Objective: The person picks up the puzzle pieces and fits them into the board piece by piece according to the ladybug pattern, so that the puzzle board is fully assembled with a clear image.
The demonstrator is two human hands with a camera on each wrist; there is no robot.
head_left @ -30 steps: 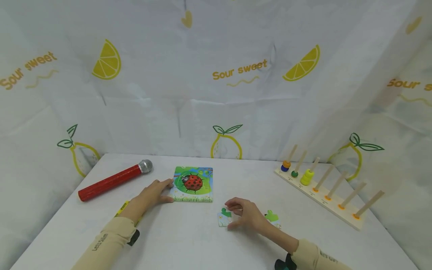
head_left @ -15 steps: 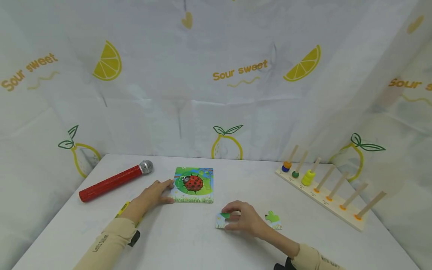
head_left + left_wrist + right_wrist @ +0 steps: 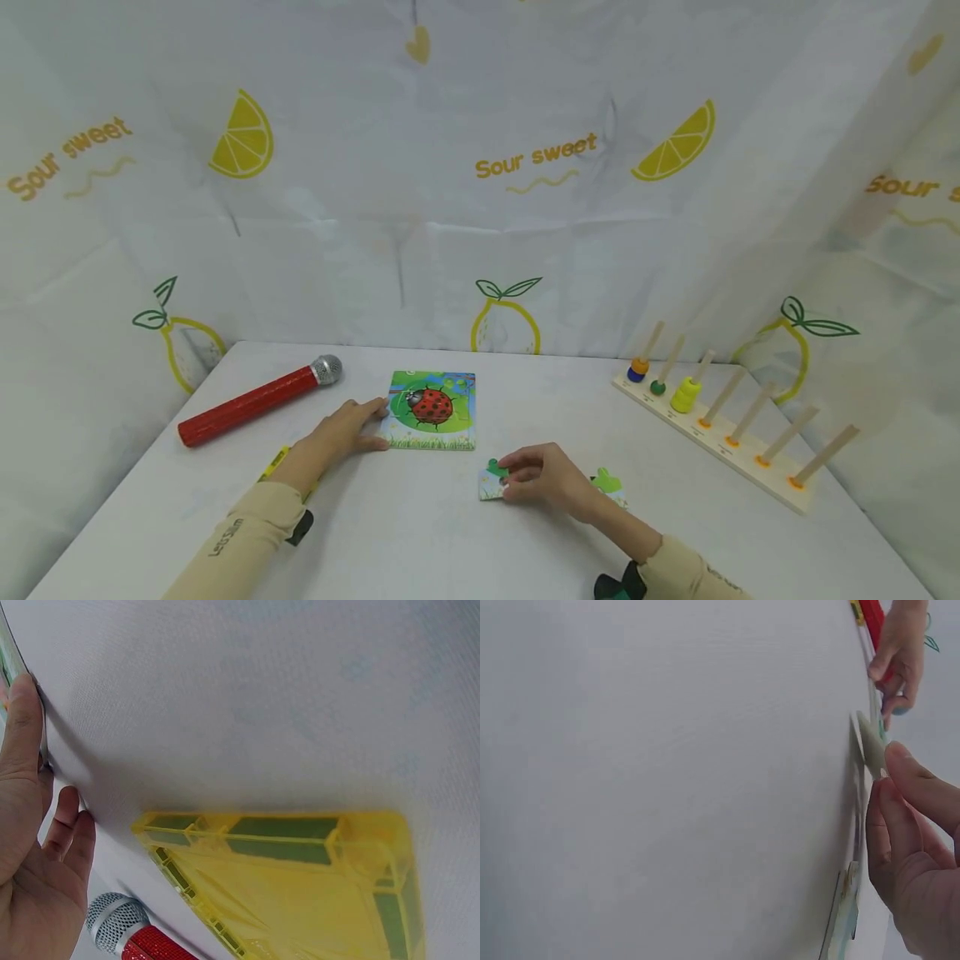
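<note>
A ladybug jigsaw puzzle point(image 3: 431, 408) lies flat on the white table. My left hand point(image 3: 337, 435) rests at its left edge, thumb and forefinger spread and touching the side. Nearer the front, my right hand point(image 3: 553, 482) pinches a puzzle piece point(image 3: 491, 485) with a green knob and a grass-and-sky print. In the right wrist view this piece point(image 3: 871, 742) is tilted up off the table between thumb and fingers. Another light-green puzzle piece point(image 3: 609, 483) lies behind the right wrist, partly hidden by it.
A red microphone point(image 3: 255, 407) lies at the left. Under the left forearm is a yellow plastic frame-like object point(image 3: 285, 900), mostly hidden in the head view. At the right stands a wooden peg board point(image 3: 712, 433) with coloured rings on some pegs.
My right hand moved slightly left over the puzzle piece, closed its fingers on its right side, and lifted it a little. My left hand and the ladybug puzzle stayed in place.
</note>
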